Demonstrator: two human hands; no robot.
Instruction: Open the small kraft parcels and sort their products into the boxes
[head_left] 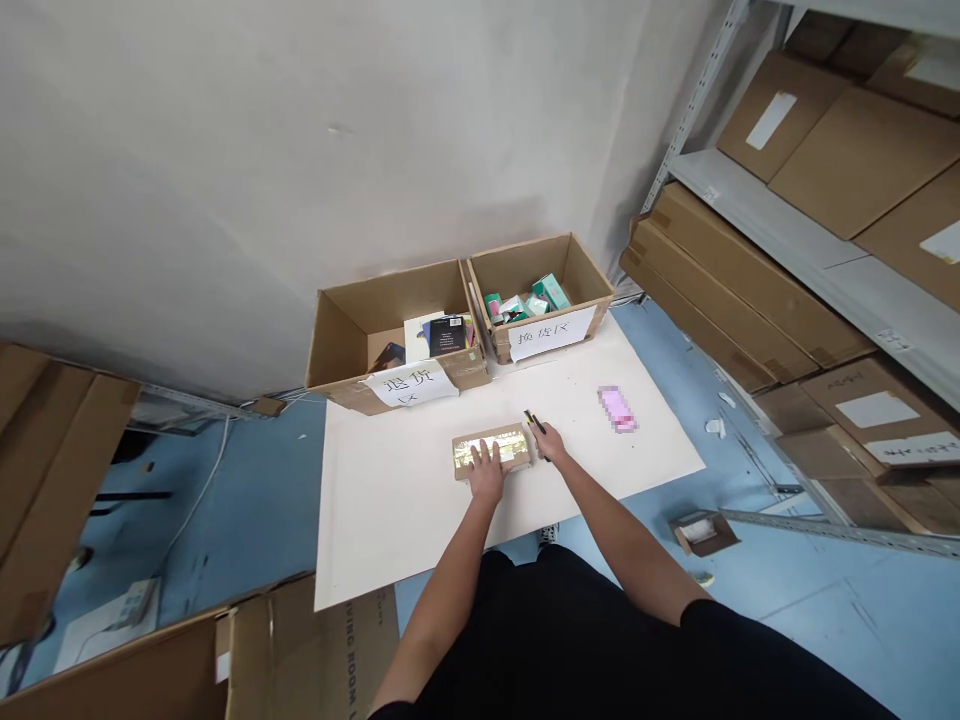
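A small brown cardboard parcel with a yellowish label lies on a white sheet spread on the blue floor. My left hand rests flat on top of the parcel, fingers spread. Just right of the parcel's right end, my right hand is closed round a dark utility knife with a yellow mark; its tip points away from me. A pink packet lies on the sheet further right.
Two open cardboard boxes stand at the sheet's far edge against the wall: the left box and the right box, each holding small packages and bearing a paper label. Metal shelving with cartons fills the right. Flattened cardboard lies left.
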